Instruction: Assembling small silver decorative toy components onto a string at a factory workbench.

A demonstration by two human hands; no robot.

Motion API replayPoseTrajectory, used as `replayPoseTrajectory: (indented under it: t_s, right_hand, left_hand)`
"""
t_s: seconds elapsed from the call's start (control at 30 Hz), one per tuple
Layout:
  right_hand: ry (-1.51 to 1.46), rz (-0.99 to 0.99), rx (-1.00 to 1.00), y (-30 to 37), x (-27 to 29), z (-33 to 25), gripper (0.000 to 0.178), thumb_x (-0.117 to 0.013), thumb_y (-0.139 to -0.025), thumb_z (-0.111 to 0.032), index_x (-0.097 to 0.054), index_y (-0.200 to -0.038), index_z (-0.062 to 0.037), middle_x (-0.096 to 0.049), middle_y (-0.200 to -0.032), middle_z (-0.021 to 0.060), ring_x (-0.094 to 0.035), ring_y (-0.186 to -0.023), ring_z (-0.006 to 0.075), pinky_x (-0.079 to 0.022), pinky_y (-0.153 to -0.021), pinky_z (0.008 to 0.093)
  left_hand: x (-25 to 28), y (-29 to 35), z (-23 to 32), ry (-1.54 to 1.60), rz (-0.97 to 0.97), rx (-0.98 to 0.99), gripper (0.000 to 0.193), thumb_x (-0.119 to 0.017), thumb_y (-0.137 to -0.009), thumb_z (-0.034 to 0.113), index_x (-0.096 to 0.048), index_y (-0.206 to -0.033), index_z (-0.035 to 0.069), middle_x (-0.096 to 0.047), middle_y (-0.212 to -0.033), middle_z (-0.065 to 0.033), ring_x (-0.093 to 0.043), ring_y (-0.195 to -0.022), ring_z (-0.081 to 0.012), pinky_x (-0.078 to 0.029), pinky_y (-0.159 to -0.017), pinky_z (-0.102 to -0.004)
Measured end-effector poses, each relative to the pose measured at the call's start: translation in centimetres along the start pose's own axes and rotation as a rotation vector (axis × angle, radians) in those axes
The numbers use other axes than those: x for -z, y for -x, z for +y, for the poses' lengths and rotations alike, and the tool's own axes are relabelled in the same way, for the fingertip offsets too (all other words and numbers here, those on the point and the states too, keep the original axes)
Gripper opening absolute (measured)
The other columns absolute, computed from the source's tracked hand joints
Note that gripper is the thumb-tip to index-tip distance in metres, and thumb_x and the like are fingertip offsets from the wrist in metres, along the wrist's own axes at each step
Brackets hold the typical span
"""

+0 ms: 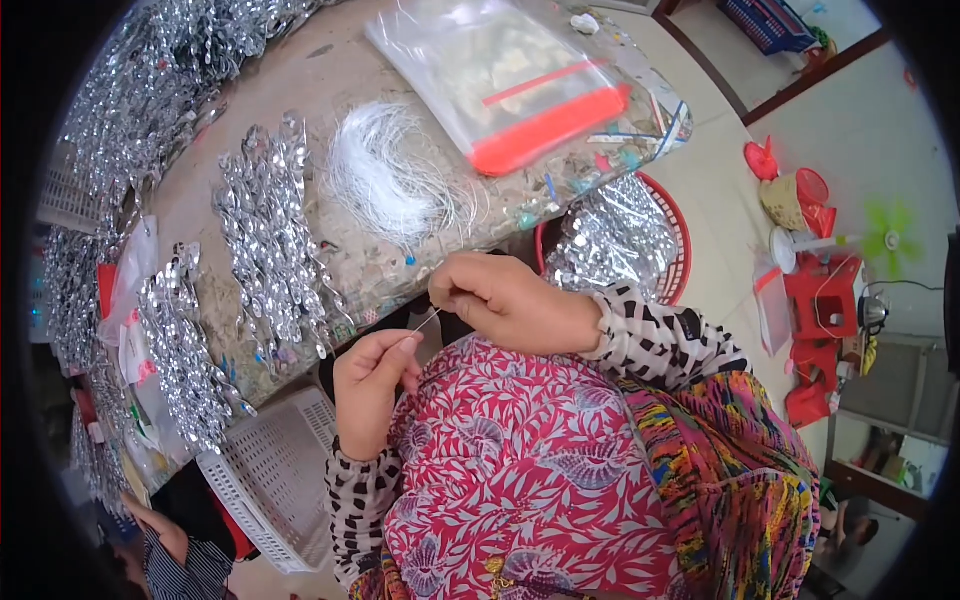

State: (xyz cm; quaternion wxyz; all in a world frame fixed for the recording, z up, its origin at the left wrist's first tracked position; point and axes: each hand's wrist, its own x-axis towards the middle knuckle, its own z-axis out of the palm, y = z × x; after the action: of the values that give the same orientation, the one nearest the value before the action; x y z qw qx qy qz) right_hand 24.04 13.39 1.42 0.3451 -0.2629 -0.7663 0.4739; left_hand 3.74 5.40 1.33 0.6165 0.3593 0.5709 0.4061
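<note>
While white strands (375,170) lie nearby, both hands (515,305) pinch a thread (430,319).

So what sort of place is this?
Looks like a small handcraft workshop, though I can't be sure: bundles of silver twisted strips and a pile of white strands lie on a worn table, with a red basket of silvery material by its edge.
</note>
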Motion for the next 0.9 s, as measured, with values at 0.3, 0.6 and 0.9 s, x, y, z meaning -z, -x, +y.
replayPoseTrajectory:
  t_s: [0.3,0.6,0.9]
  right_hand:
    - [-0.169,-0.208,-0.188,0.2,-2.9,0.4,0.012,-0.055,-0.083,-0.001,-0.054,-0.094,-0.0012,-0.057,-0.088,0.0138,-0.058,-0.083,0.0314,-0.046,-0.073,0.0377]
    - [0.091,-0.192,0.201,-0.5,-5.3,0.4,0.029,-0.064,-0.084,-0.011,-0.06,-0.111,-0.0034,-0.062,-0.101,0.0125,-0.058,-0.096,0.0311,-0.045,-0.084,0.0393]
    - [-0.208,-0.395,-0.141,-0.2,-7.5,1.4,0.01,-0.061,-0.088,-0.01,-0.061,-0.094,-0.0018,-0.063,-0.084,0.0112,-0.063,-0.077,0.0241,-0.049,-0.067,0.0319]
  left_hand:
    - [1.6,1.5,-1.7,0.183,0.295,-0.088,0.01,-0.06,-0.087,0.006,-0.065,-0.091,-0.002,-0.063,-0.074,-0.0058,-0.053,-0.057,-0.0081,-0.041,-0.056,-0.019]
    - [2.0,3.6,-0.9,-0.503,0.102,-0.465,0.009,-0.063,-0.08,-0.001,-0.067,-0.088,-0.002,-0.06,-0.072,-0.0089,-0.058,-0.063,-0.0154,-0.044,-0.058,-0.0248]
    - [4.0,5.3,-3.2,-0.321,0.165,-0.271,0.007,-0.064,-0.081,0.0,-0.066,-0.087,-0.003,-0.062,-0.074,-0.0059,-0.057,-0.065,-0.01,-0.043,-0.058,-0.0229]
